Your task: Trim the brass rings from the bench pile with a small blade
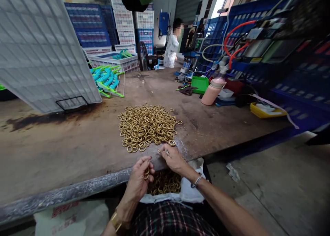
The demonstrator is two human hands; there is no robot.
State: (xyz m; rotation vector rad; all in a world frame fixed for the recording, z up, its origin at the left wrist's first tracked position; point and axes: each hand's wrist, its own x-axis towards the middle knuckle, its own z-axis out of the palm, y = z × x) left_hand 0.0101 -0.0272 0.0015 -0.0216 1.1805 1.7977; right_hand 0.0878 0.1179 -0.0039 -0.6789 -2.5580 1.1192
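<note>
A heap of brass-coloured rings (148, 126) lies on the brown table (77, 150), with a few loose rings around its edges. My left hand (141, 176), at the table's front edge, is closed around several rings. My right hand (172, 157) rests at the near side of the heap, its fingers pinched on what looks like a ring, partly hidden by the fingers. Below both hands, against my lap, an open white bag (192, 188) holds many more of the same rings.
A white plastic panel (48, 50) stands at the left, beside teal and green parts (108, 78). At the right are a pink bottle (212, 91), a green tray (199, 85) and a yellow tray (265, 110). A person (171, 50) stands beyond the table.
</note>
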